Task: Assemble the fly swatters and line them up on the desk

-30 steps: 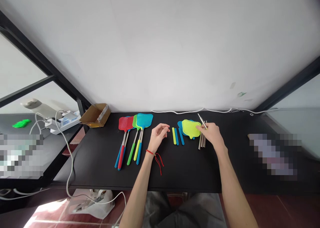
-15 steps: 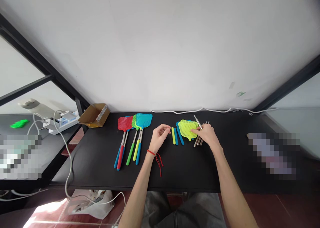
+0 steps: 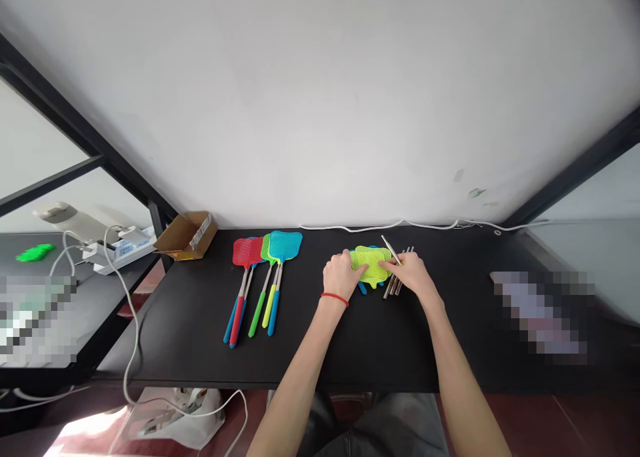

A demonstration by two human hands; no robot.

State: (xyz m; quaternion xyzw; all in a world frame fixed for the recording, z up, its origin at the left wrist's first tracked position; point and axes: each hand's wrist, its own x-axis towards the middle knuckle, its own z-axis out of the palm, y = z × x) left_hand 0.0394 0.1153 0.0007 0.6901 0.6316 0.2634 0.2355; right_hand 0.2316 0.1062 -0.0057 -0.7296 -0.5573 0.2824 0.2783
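A yellow-green fly swatter head (image 3: 371, 270) of perforated plastic is held between my two hands. My left hand (image 3: 343, 277) is closed on its left edge, thumb lying over the mesh. My right hand (image 3: 414, 271) pinches its right edge and also has a thin metal rod (image 3: 389, 245) in it, tilted up to the left. Blue plastic shows behind and below the head. Several metal rods (image 3: 391, 288) lie by my right hand. A blue handle (image 3: 363, 288) pokes out under the head; the other loose handles are hidden by my left hand and the head.
Several assembled fly swatters, including a red one (image 3: 247, 251) and a blue one (image 3: 285, 246), lie to the left on the black table (image 3: 380, 350). Farther left are an open cardboard box (image 3: 185, 237) and a power strip (image 3: 125, 247). A white cable (image 3: 350, 229) runs along the wall.
My left hand has moved right, from beside the loose handles onto the yellow-green head. My right hand keeps hold of the head and rod, shifting slightly left in view.
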